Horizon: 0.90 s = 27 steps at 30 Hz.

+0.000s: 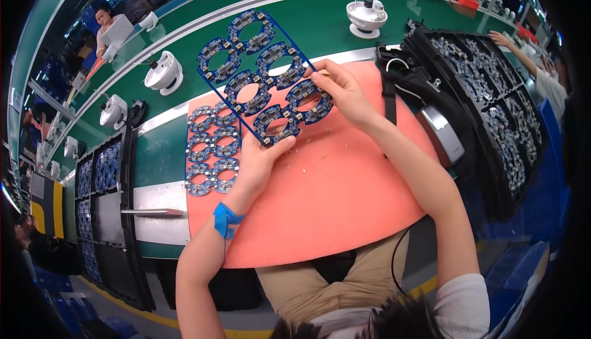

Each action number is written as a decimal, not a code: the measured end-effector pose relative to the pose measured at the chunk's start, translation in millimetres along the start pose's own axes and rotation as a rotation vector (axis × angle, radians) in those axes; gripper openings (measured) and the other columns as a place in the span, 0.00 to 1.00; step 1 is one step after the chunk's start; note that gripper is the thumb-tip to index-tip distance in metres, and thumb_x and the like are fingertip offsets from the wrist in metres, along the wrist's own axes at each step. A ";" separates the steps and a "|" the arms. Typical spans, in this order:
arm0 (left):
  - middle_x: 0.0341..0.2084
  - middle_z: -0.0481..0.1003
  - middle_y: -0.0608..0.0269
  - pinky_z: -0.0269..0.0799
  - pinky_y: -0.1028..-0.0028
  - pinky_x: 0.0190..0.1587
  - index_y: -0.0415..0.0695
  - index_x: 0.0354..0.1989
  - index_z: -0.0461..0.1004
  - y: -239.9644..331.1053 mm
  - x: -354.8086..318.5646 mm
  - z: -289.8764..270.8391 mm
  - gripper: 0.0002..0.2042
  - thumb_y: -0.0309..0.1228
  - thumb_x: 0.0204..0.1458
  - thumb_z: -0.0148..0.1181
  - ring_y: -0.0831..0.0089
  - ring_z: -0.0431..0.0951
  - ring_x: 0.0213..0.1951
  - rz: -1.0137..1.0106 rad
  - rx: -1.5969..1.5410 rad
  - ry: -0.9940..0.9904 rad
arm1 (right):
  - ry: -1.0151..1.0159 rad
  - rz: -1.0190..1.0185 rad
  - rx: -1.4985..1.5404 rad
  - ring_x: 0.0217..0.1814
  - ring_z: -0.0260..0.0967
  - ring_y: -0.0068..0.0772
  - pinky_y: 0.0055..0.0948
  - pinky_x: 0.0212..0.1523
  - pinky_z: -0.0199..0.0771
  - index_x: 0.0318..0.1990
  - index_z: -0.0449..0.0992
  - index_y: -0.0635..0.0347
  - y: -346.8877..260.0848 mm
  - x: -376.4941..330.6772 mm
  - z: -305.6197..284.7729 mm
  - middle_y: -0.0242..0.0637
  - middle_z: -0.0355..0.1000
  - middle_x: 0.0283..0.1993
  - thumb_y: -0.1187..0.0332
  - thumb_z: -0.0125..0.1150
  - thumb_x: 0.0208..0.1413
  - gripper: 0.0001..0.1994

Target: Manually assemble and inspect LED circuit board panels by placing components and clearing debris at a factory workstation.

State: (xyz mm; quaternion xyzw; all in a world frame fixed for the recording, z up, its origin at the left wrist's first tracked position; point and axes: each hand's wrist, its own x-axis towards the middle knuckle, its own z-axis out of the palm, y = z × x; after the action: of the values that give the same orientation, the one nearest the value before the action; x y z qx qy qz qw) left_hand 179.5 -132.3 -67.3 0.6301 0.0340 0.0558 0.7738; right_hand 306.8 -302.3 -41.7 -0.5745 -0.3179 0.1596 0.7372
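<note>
Right now we hold up one blue panel of six ring-shaped circuit boards (264, 80) between both hands, tilted above the mat. Our left hand (257, 157) grips its bottom corner, thumb along the near edge; our right hand (345, 96) pinches its right edge between thumb and fingers. A blue band (225, 221) wraps our left wrist. Beneath us spreads the salmon-pink mat (345, 210), with a few tiny bits (303, 170) scattered on it and a second six-ring panel (212, 147) lying flat at its left side. To our left stands a black divided tray (111, 210), partly filled with blue boards; to our right, another black tray (496, 200) holds many more. Beyond, white rounded devices (164, 73) stand along the green bench (301, 22), and a person (101, 28) sits across from us.
</note>
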 end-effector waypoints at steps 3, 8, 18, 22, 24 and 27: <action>0.45 0.73 0.59 0.74 0.75 0.47 0.39 0.53 0.62 4.3 -2.1 5.0 0.23 0.14 0.48 0.57 0.71 0.75 0.46 0.025 -0.089 0.006 | -0.030 -0.065 -0.234 0.45 0.72 0.26 0.26 0.44 0.73 0.53 0.66 0.61 -9.8 -0.9 -2.8 0.40 0.72 0.47 0.66 0.54 0.60 0.16; 0.43 0.74 0.59 0.76 0.75 0.43 0.41 0.53 0.62 5.3 -1.9 6.0 0.24 0.17 0.46 0.62 0.72 0.76 0.43 0.100 -0.100 0.060 | -0.152 -0.681 -1.099 0.49 0.68 0.36 0.32 0.46 0.72 0.38 0.77 0.51 -26.2 -2.0 -13.8 0.32 0.72 0.47 0.73 0.65 0.43 0.12; 0.42 0.74 0.57 0.78 0.74 0.40 0.40 0.54 0.61 6.2 -1.7 1.4 0.24 0.17 0.47 0.61 0.71 0.77 0.42 0.135 0.033 0.057 | -0.227 -0.772 -1.227 0.42 0.69 0.30 0.31 0.45 0.71 0.37 0.79 0.51 -10.0 -3.2 -10.9 0.25 0.74 0.37 0.72 0.66 0.40 0.12; 0.43 0.74 0.56 0.78 0.73 0.40 0.39 0.55 0.60 4.0 -3.7 2.7 0.25 0.17 0.48 0.61 0.71 0.78 0.40 0.149 0.108 0.045 | -0.273 -0.716 -1.195 0.41 0.69 0.30 0.30 0.44 0.71 0.35 0.79 0.53 -10.6 -3.0 -11.6 0.26 0.74 0.37 0.72 0.66 0.40 0.10; 0.43 0.73 0.56 0.79 0.73 0.40 0.38 0.54 0.60 2.4 -4.0 2.8 0.24 0.17 0.48 0.60 0.70 0.78 0.40 0.153 0.118 0.047 | -0.249 -0.748 -1.235 0.41 0.69 0.31 0.30 0.44 0.71 0.32 0.77 0.57 -7.7 -4.1 -7.7 0.29 0.74 0.37 0.74 0.64 0.43 0.07; 0.43 0.73 0.54 0.80 0.73 0.40 0.38 0.53 0.60 1.4 -2.9 1.9 0.23 0.17 0.48 0.59 0.70 0.78 0.41 0.161 0.153 0.017 | -0.247 -0.508 -1.176 0.42 0.69 0.32 0.32 0.45 0.70 0.30 0.73 0.59 -11.9 -7.9 -5.6 0.31 0.73 0.38 0.75 0.62 0.45 0.05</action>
State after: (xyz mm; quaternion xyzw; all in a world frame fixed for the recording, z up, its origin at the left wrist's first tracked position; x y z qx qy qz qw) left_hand 176.8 -134.3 -65.6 0.6875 -0.0061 0.1206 0.7161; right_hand 303.0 -314.7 -33.5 -0.7664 -0.5603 -0.1555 0.2728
